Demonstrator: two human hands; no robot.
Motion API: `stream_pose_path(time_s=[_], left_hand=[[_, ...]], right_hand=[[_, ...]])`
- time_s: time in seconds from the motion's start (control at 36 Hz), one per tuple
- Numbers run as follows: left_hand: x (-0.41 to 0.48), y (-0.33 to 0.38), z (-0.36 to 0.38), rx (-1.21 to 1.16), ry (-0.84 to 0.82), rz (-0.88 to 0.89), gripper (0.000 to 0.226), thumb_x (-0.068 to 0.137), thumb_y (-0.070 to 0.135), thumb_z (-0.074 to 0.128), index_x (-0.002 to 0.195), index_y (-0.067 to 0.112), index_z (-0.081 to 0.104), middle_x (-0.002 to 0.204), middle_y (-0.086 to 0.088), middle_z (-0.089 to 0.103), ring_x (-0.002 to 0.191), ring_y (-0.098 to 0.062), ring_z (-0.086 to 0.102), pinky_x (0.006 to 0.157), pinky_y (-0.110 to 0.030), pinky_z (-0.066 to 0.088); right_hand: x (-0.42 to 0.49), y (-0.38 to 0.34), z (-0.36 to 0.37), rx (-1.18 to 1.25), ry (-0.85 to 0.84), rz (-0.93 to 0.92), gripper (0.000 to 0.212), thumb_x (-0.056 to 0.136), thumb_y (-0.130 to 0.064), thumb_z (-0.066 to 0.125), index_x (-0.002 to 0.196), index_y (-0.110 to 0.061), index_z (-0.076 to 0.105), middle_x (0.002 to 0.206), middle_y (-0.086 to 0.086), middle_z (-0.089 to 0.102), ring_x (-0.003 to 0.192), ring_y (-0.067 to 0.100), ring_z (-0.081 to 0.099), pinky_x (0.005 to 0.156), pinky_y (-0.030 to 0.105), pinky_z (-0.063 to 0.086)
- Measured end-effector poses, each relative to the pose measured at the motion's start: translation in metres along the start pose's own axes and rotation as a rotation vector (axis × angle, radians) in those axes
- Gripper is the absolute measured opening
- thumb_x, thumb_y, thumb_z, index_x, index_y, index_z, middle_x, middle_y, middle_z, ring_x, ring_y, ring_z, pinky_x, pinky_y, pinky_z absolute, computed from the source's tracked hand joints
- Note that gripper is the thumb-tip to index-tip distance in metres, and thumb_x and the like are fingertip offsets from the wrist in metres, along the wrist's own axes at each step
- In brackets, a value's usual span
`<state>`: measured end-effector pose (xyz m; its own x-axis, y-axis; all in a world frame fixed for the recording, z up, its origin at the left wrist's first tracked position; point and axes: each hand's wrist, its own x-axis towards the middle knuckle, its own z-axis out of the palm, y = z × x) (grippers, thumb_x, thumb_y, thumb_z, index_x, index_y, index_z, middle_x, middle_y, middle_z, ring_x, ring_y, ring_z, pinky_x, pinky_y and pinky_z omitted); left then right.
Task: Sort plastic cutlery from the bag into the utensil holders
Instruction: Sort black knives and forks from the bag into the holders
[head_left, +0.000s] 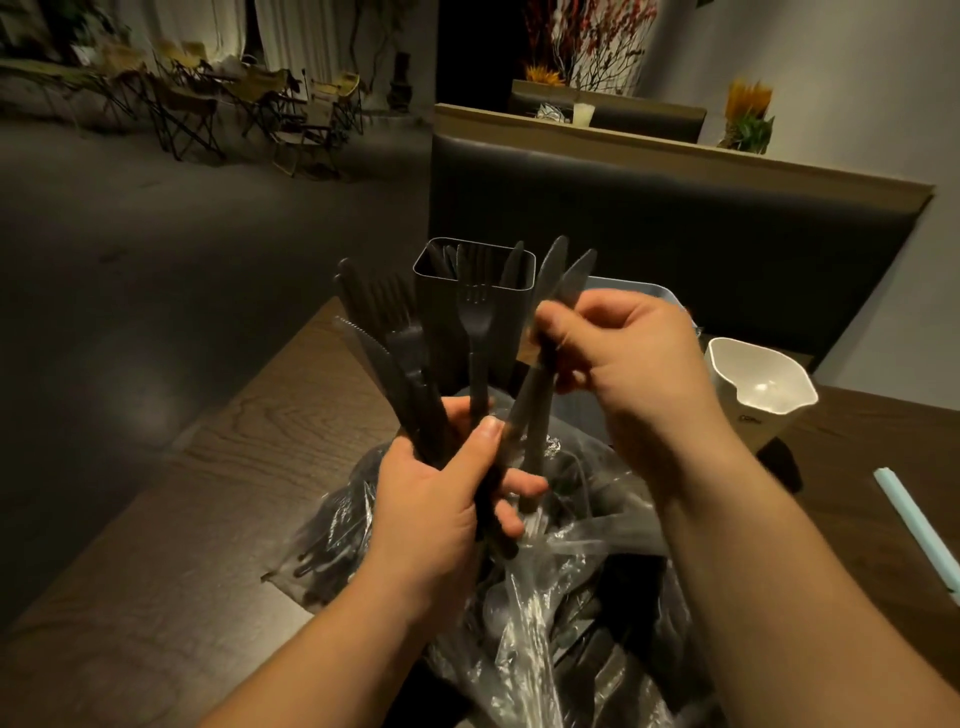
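Above the crumpled clear plastic bag (550, 587), which lies open on the brown wood-grain surface (244, 467) close to the person, both hands are engaged.

1. The left hand (431, 509) grips a fanned bundle of black plastic knives and forks (400, 358) by the handles, working ends up. This orientation exposes tines and blades, so each type can be identified at a glance.
2. The right hand (634, 364) pinches two black plastic knives (558, 275) at mid-length between thumb and fingers. Their handles point down towards the left hand's fingers. The likely purpose is to draw the matched pair clear of the mixed bundle.
3. One black plastic fork (475, 322) stands upright between the two groups, its handle in the left hand's grip.

The dark rectangular metal utensil holder (441, 312) stands just behind the hands and already contains black cutlery, blades and tines upward. A white tapered plastic container (727, 358) stands to the right, beside a grey tub (644, 291). Both receptacles appear positioned within reach, so transfers should be short.

Much cutlery remains in the bag; the task appears far from complete.
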<state>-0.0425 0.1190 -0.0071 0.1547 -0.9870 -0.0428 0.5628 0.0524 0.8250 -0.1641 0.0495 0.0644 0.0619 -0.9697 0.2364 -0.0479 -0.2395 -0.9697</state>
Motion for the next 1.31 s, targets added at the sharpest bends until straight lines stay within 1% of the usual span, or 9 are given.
stream_pose_path(time_s=[0.11,0.42,0.53,0.64,0.81,0.89,1.03,1.11,1.31], left_hand=[[0.007,-0.002,-0.002,-0.034,0.08,-0.008,0.015,0.095,0.011,0.062,0.109,0.013,0.059,0.078,-0.005,0.069,0.058,-0.02,0.065,0.039,-0.025,0.046],[0.016,-0.006,-0.009,0.02,0.058,-0.025,0.016,0.098,0.013,0.06,0.113,0.011,0.058,0.077,-0.007,0.06,0.048,-0.015,0.045,0.034,-0.021,0.034],[0.016,-0.006,-0.01,0.015,0.041,-0.044,0.016,0.097,0.014,0.06,0.113,0.012,0.058,0.075,-0.005,0.06,0.048,-0.015,0.045,0.034,-0.02,0.033],[0.015,-0.006,-0.009,0.032,0.012,-0.064,0.016,0.098,0.014,0.059,0.114,0.013,0.058,0.074,-0.005,0.06,0.049,-0.015,0.045,0.034,-0.02,0.032],[0.012,-0.004,-0.009,0.038,-0.052,-0.095,0.024,0.095,0.016,0.061,0.118,0.012,0.057,0.076,-0.006,0.062,0.048,-0.017,0.048,0.035,-0.021,0.034],[0.01,-0.001,-0.008,0.026,-0.106,-0.106,0.033,0.086,0.021,0.064,0.117,0.011,0.057,0.076,-0.007,0.063,0.047,-0.018,0.052,0.034,-0.021,0.037],[0.007,0.0,-0.008,0.033,-0.195,-0.142,0.039,0.084,0.024,0.063,0.12,0.01,0.055,0.078,-0.008,0.063,0.043,-0.016,0.048,0.034,-0.02,0.036],[0.004,0.0,-0.006,0.035,-0.231,-0.161,0.038,0.085,0.024,0.063,0.118,0.009,0.055,0.077,-0.006,0.062,0.039,-0.013,0.045,0.031,-0.019,0.032],[0.0,-0.006,-0.003,0.102,-0.28,-0.191,0.047,0.078,0.051,0.07,0.105,0.014,0.057,0.078,-0.004,0.064,0.038,-0.01,0.043,0.033,-0.016,0.028]], right_hand=[[0.036,-0.022,-0.013,-0.006,0.164,-0.026,0.014,0.094,-0.02,0.066,0.08,-0.018,0.068,0.087,0.003,0.076,0.082,0.013,0.075,0.069,0.029,0.061],[0.113,-0.012,0.011,-0.148,0.551,-0.46,0.011,0.09,-0.019,0.071,0.099,-0.017,0.065,0.089,-0.016,0.063,0.088,-0.003,0.065,0.078,0.019,0.057],[0.114,0.004,0.019,-0.341,0.468,-0.47,0.034,0.091,-0.016,0.07,0.123,-0.015,0.058,0.1,-0.021,0.056,0.097,0.0,0.059,0.084,0.018,0.054],[0.108,0.012,0.022,-0.578,0.313,-0.404,0.072,0.09,-0.007,0.069,0.149,-0.027,0.032,0.133,0.006,0.056,0.124,0.024,0.056,0.098,0.035,0.05],[0.105,0.025,0.02,-0.971,0.113,-0.357,0.028,0.099,-0.029,0.06,0.126,-0.02,0.057,0.117,0.005,0.065,0.115,0.025,0.059,0.093,0.037,0.05],[0.102,0.027,0.015,-1.217,0.046,-0.346,0.034,0.103,-0.039,0.047,0.132,-0.025,0.058,0.126,0.002,0.063,0.126,0.026,0.046,0.101,0.042,0.037],[0.069,0.018,-0.007,-0.761,0.18,-0.5,0.028,0.103,-0.031,0.045,0.115,-0.02,0.069,0.11,0.001,0.069,0.104,0.008,0.056,0.088,0.026,0.042],[0.031,0.009,-0.014,-0.346,0.032,-0.234,0.025,0.103,-0.033,0.051,0.089,-0.022,0.068,0.082,-0.001,0.068,0.075,0.008,0.063,0.065,0.027,0.052],[-0.006,0.01,-0.018,0.016,-0.069,0.0,0.012,0.093,-0.009,0.063,0.103,-0.015,0.067,0.083,0.002,0.074,0.078,0.015,0.074,0.057,0.023,0.055]])
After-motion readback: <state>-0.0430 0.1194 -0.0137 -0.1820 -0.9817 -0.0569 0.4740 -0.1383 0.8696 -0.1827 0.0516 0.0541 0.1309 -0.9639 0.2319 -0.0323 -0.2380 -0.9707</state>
